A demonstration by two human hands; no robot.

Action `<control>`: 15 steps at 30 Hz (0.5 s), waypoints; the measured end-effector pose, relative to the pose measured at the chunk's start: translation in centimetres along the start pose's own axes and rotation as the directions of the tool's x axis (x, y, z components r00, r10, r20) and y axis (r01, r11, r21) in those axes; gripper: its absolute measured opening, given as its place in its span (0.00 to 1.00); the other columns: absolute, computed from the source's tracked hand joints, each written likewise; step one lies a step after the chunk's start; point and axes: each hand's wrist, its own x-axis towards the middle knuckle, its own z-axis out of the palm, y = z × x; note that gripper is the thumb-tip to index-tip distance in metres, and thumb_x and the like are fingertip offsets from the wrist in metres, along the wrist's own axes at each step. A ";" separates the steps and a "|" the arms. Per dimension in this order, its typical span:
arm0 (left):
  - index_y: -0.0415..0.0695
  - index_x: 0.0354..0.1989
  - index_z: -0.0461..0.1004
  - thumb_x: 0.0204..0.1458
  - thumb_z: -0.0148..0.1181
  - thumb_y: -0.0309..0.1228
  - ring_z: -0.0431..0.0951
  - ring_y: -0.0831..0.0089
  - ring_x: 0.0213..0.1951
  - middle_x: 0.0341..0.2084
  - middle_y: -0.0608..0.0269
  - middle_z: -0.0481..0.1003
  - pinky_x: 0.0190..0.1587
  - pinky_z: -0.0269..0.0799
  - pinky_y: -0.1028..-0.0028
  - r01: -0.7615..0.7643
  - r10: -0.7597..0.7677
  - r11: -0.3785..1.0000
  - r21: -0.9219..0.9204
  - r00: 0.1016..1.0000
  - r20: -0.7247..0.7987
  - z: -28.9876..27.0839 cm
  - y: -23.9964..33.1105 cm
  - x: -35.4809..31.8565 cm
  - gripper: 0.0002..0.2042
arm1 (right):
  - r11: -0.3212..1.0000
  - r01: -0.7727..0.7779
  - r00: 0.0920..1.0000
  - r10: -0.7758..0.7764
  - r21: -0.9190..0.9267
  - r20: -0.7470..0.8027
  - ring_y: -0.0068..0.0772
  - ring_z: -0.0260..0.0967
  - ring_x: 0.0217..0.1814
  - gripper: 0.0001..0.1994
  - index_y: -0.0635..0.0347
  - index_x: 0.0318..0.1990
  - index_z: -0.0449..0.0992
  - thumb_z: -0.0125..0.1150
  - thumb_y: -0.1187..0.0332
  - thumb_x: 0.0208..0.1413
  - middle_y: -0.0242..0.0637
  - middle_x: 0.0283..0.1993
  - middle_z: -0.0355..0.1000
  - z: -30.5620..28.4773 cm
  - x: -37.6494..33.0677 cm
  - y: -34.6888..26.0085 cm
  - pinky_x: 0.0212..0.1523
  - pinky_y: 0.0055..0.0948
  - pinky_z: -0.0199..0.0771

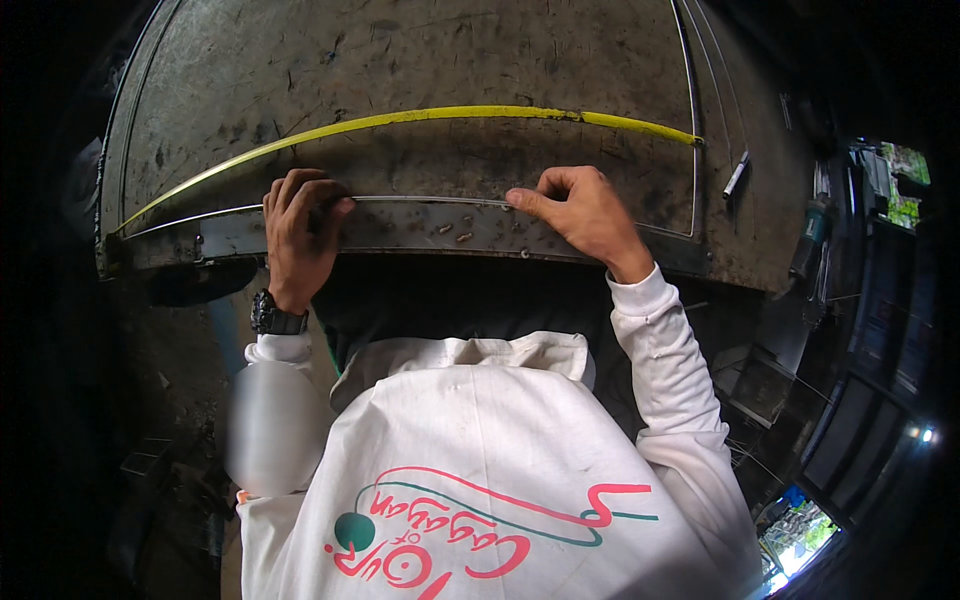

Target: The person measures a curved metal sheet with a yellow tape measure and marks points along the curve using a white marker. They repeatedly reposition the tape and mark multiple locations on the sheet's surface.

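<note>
A thin, pale metal rod (430, 199) runs left to right along the near edge of the worktable (420, 60). My left hand (300, 230), with a black watch at its wrist, has curled fingers closed on the rod left of the middle. Further right, my right hand (590, 215) pinches the same rod between thumb and forefinger. Beyond both hands, a yellow tape measure blade (400, 118) stretches across the tabletop, bowed in this view. Its right end meets another thin rod (692, 100) that runs away from me along the right side.
A white marker (736, 175) lies on the table at the right, near thin wires. Past the table's right edge is a teal power tool (812, 240). A metal strip (400, 236) with small bits of debris lines the near edge. Dark clutter covers the lower left.
</note>
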 end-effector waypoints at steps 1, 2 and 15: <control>0.44 0.39 0.80 0.53 0.68 0.29 0.74 0.58 0.47 0.42 0.59 0.77 0.52 0.64 0.62 0.006 -0.006 1.000 0.005 1.000 -0.004 0.0 0.0 0.0 0.07 | 0.998 0.040 0.999 -0.040 0.049 -0.011 0.31 0.76 0.29 0.21 0.66 0.35 0.86 0.71 0.51 0.58 0.42 0.28 0.80 0.1 0.0 0.3 0.36 0.34 0.74; 0.44 0.39 0.80 0.53 0.68 0.29 0.74 0.58 0.47 0.42 0.59 0.77 0.52 0.64 0.62 -0.004 0.004 1.000 -0.001 1.000 0.002 -0.1 0.0 0.1 0.07 | 0.992 0.081 0.997 -0.079 0.097 -0.024 0.30 0.75 0.29 0.22 0.66 0.34 0.86 0.71 0.50 0.58 0.41 0.27 0.79 0.3 -0.1 1.1 0.35 0.33 0.74; 0.43 0.40 0.80 0.53 0.69 0.30 0.75 0.58 0.48 0.43 0.60 0.78 0.51 0.65 0.63 -0.014 0.013 1.000 0.010 0.999 0.040 -0.1 -0.1 0.2 0.08 | 0.986 0.064 0.968 -0.099 -0.152 -0.232 0.22 0.62 0.18 0.32 0.61 0.17 0.75 0.74 0.39 0.51 0.31 0.14 0.65 2.4 -0.8 -0.4 0.25 0.27 0.62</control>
